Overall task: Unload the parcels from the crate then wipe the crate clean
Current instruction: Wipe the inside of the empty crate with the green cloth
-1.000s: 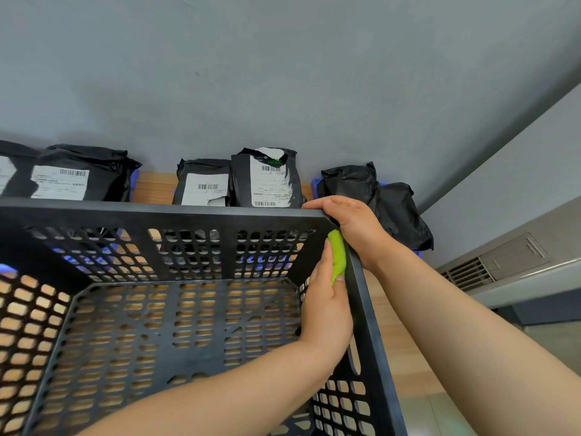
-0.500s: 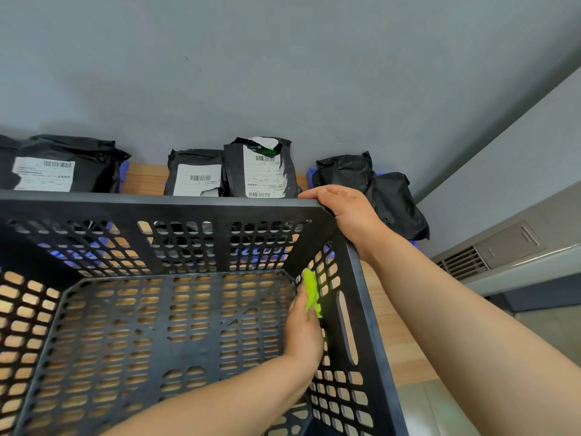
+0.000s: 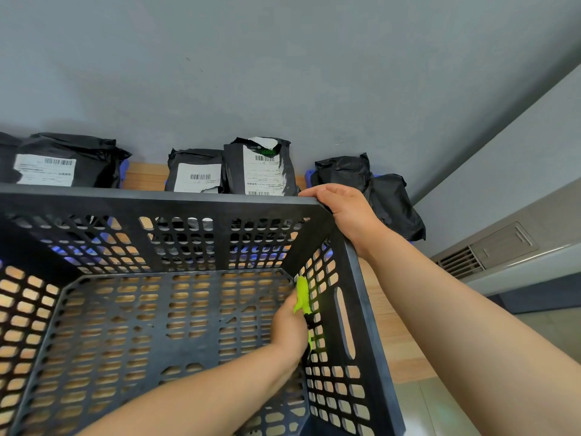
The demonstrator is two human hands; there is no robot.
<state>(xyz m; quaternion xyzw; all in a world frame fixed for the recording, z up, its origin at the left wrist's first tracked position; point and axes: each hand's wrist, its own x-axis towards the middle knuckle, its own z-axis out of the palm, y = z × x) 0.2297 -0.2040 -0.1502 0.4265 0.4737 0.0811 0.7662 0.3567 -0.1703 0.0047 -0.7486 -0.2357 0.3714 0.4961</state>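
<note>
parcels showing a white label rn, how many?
3, all behind the crate: left parcel, then short parcel beside tall parcel at centre. Black bags at right show none; labels may be hidden.

Crate (image 3: pixel 157 199) runs off the left and bottom edges of the frame, its near wall out of sight. Green cloth (image 3: pixel 302 294) is mostly buried behind the left hand (image 3: pixel 289 328), whose fingers face away. Right hand (image 3: pixel 342 209): fingertips vanish over the crate's far corner. Parcel labels (image 3: pixel 264 174): print too small to read.
</note>
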